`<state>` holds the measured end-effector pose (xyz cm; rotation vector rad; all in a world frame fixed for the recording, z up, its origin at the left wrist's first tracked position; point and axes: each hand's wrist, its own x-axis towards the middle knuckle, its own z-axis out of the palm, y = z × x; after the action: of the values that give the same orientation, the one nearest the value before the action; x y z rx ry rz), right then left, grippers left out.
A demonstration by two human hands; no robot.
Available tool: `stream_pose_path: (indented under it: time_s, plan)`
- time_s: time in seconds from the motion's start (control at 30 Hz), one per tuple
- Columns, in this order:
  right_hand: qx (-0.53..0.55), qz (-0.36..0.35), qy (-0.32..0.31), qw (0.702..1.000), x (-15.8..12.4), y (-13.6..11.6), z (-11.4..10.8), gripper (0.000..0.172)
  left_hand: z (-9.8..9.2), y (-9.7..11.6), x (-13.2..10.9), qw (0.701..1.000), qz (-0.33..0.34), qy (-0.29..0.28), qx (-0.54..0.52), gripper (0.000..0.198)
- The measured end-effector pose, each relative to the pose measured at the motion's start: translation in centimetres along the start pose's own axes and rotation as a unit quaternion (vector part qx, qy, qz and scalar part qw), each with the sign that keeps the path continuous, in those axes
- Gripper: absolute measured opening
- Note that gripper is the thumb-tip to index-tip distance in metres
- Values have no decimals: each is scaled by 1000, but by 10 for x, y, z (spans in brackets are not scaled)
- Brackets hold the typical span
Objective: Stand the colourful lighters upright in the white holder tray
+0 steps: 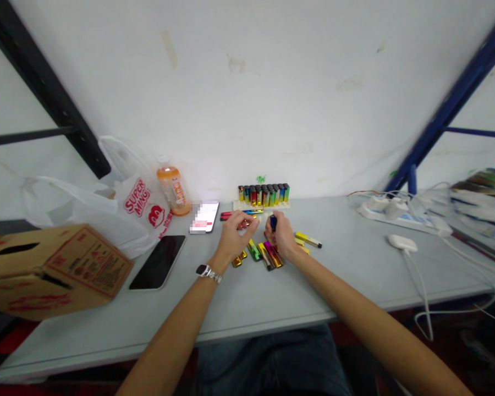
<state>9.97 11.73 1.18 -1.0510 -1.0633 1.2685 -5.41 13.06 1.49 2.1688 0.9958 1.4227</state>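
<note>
hands [281, 232] are among lighters [274, 255]; a bag [137, 197] reads "super ming".

bright, even light | edges stretched, soft | phone screen [207, 216] partly pixelated

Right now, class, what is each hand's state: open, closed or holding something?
Left hand: fingers curled; whether it grips anything cannot be told.
Right hand: closed around what looks like a dark blue lighter.

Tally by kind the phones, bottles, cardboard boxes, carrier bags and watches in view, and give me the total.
Phones: 2
Bottle: 1
Cardboard box: 1
Carrier bag: 1
Watch: 1
Total: 6
</note>
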Motion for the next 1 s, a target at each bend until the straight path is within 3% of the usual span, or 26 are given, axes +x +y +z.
stream_pose_path:
  time_s: [0.1, 0.2, 0.5, 1.0]
  plan:
    - [13, -20, 45, 999, 2, 3, 0, 48, 1, 3, 0, 1000, -3, -7, 4, 23]
    - [34, -40, 35, 998, 2, 5, 1, 46, 3, 4, 0, 1000, -6, -13, 2, 23]
    - [129, 6, -80, 988, -1, -1, -3, 64, 7, 1, -1, 1000, 11, -25, 3, 25]
    - [113, 9, -29, 993, -1, -1, -1, 55, 7, 4, -1, 999, 12, -31, 2, 25]
